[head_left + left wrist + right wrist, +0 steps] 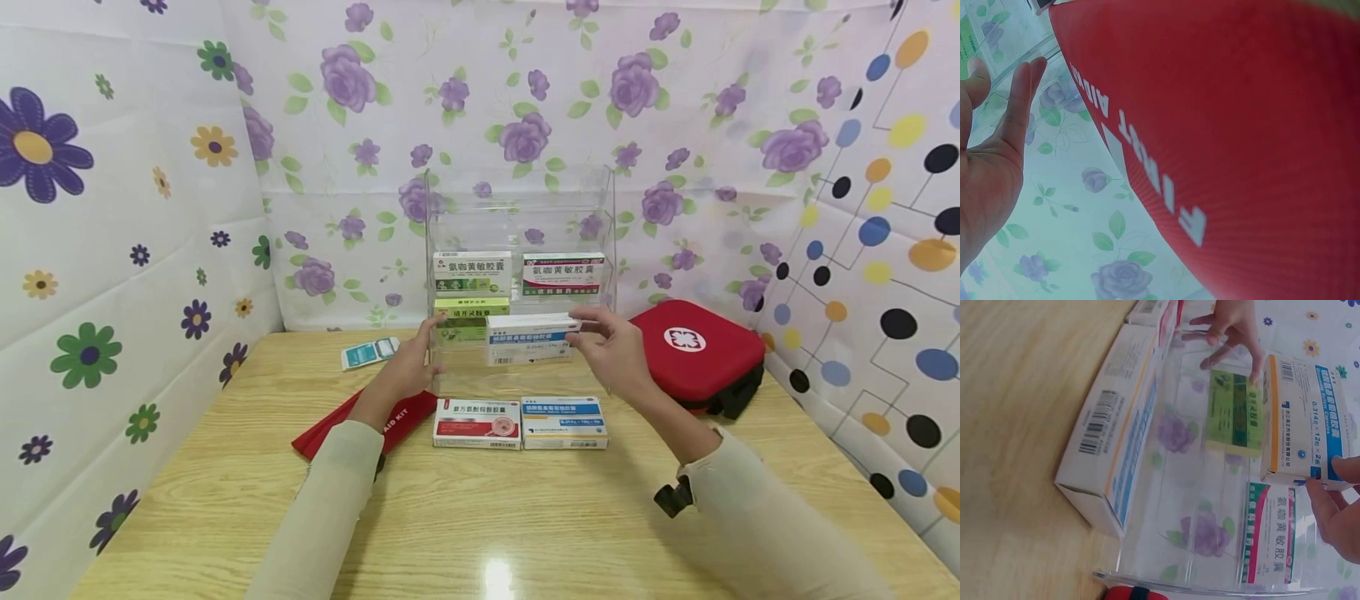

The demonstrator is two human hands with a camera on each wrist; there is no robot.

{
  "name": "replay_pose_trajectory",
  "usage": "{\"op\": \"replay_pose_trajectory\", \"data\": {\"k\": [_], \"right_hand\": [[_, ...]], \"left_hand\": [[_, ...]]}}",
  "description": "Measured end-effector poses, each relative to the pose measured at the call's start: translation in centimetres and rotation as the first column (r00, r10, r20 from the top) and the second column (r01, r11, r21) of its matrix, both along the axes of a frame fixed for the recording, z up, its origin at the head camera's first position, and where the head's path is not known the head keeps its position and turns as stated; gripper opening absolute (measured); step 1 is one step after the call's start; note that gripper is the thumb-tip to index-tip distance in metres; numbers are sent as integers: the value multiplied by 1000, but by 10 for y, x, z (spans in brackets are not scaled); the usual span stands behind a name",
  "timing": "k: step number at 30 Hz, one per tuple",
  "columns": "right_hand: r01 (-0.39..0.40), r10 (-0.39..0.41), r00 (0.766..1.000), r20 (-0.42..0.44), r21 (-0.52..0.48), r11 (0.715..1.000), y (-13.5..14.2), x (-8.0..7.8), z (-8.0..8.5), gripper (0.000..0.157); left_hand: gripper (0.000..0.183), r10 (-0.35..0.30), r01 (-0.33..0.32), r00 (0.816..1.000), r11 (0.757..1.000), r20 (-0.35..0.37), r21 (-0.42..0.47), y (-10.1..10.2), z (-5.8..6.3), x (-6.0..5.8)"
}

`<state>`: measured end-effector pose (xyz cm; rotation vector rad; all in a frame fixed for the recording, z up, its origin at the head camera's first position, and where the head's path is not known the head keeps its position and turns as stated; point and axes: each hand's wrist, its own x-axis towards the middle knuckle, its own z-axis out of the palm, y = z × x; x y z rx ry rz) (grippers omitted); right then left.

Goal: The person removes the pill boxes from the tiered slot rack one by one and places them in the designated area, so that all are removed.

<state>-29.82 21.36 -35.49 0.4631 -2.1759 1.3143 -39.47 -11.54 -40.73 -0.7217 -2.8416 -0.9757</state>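
Observation:
My right hand pinches a white-and-blue medicine box by its right end, in front of the lower tier of a clear acrylic rack. The right wrist view shows thumb and fingers on the end of that box. My left hand is at the rack's left side, fingers extended and apart, one fingertip close to a green medicine box; contact is unclear. That green box stands in the lower left of the rack. Above are a white-and-green box and a white, red-striped box.
Before the rack lie a red-and-white box and another white-and-blue box. A red first aid pouch lies under my left forearm, with a small teal-and-white packet behind it. At right sits a red hard case.

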Motion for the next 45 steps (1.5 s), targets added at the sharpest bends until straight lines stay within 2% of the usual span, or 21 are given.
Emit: {"op": "replay_pose_trajectory", "data": {"k": [6,11,24,28,34,39,45], "right_hand": [[-29,29,999,27,13,999,-7,9,-9,30],[-38,36,996,82,30,999,-13,18,-13,31],[-87,78,968,237,30,996,-23,34,-25,30],[-100,81,965,251,66,993,-28,38,-32,30],[-154,133,963,234,73,985,-34,40,-40,29],[-197,178,945,273,44,979,-36,43,-44,28],[-234,209,923,323,39,971,-39,46,-51,27]], "left_hand": [[88,-2,2,1000,1000,-5,-7,0,0,0],[88,6,-7,1000,1000,-13,-14,1,0,0],[88,11,-11,1000,1000,14,1,2,1,2],[89,2,-2,1000,1000,2,3,1,0,1],[88,-1,1,1000,1000,-5,-1,0,0,0],[88,-5,5,1000,1000,-17,-11,1,1,2],[89,14,-14,1000,1000,7,-17,2,2,4]]}}
